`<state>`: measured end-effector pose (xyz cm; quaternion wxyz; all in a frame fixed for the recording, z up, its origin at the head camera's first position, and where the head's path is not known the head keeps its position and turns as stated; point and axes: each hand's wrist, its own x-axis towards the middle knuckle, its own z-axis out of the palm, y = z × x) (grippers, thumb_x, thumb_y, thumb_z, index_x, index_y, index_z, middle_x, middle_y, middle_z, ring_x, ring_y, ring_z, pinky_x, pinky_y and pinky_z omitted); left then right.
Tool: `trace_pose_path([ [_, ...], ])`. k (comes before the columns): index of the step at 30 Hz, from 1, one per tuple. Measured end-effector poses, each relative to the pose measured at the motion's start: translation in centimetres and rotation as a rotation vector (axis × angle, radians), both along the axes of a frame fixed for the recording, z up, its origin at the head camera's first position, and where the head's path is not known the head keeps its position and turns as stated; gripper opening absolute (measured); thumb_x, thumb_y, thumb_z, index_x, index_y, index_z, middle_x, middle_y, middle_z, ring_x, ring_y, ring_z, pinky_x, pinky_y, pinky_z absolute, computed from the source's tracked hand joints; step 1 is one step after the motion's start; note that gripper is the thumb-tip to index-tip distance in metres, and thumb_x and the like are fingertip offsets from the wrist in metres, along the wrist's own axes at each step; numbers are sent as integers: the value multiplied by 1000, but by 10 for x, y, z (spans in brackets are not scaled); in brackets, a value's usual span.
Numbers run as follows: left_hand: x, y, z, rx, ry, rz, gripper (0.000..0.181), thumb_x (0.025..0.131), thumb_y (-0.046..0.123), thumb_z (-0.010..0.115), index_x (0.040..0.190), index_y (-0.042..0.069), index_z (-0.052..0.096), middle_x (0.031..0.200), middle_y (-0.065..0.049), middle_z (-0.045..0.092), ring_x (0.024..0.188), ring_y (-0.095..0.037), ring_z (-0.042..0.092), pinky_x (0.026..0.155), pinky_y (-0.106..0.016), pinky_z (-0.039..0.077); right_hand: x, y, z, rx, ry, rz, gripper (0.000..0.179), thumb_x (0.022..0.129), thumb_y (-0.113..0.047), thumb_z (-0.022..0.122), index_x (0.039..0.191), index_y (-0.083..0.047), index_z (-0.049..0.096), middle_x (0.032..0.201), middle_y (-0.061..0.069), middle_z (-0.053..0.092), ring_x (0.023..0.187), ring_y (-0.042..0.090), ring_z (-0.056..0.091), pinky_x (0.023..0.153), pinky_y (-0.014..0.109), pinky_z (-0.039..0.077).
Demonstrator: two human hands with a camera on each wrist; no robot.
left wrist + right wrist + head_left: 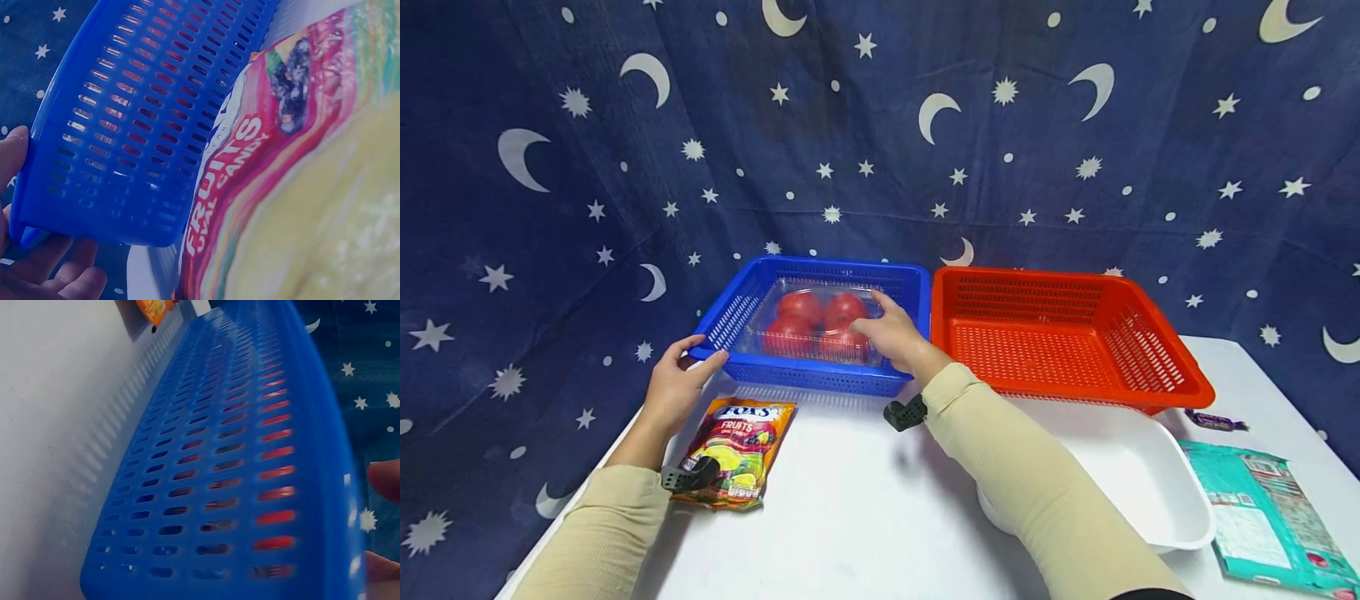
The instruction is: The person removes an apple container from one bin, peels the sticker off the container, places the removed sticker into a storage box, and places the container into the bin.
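Note:
The blue basket (820, 375) stands at the back left. My left hand (673, 387) grips its front left corner, with the thumb on the rim and the fingers under it in the left wrist view. Inside lies a clear plastic box (826, 286) of several round red fruits (800, 308). My right hand (897, 335) reaches over the basket's right side, thumb and fingers spread at the right end of the box. A bag of fruit candy (741, 450) lies in front of the basket, beside my left wrist.
A red basket (1165, 367) stands right of the blue one, with a white tub (1198, 521) in front, partly behind my right sleeve. Further right are a teal packet (1240, 517) and a small purple-wrapped item (1216, 422). A starry dark blue cloth (880, 125) hangs behind.

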<state>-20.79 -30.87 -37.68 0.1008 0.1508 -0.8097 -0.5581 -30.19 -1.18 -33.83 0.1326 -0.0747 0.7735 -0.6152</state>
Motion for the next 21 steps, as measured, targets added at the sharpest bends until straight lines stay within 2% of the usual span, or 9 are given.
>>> trace_pose_path([
  [8, 0, -2, -1, -12, -9, 2, 78, 99, 35, 64, 157, 4, 24, 147, -30, 40, 129, -40, 45, 110, -52, 36, 12, 9, 8, 137, 94, 27, 78, 90, -17, 67, 159, -19, 30, 161, 15, 29, 142, 39, 32, 109, 61, 32],
  [13, 0, -2, -1, -22, -8, 7, 79, 98, 36, 65, 157, 4, 25, 147, -30, 41, 129, -40, 46, 110, -52, 36, 23, 20, 15, 150, 150, 67, 78, 90, -17, 68, 159, -18, 30, 159, 17, 31, 139, 41, 37, 106, 59, 38],
  [21, 1, -1, 0, -34, -9, -1, 79, 98, 38, 64, 157, 3, 25, 148, -30, 40, 130, -41, 45, 110, -53, 35, 52, 50, 30, 220, 221, 164, 80, 92, -25, 70, 159, -23, 27, 162, 10, 27, 143, 36, 35, 103, 58, 41],
])
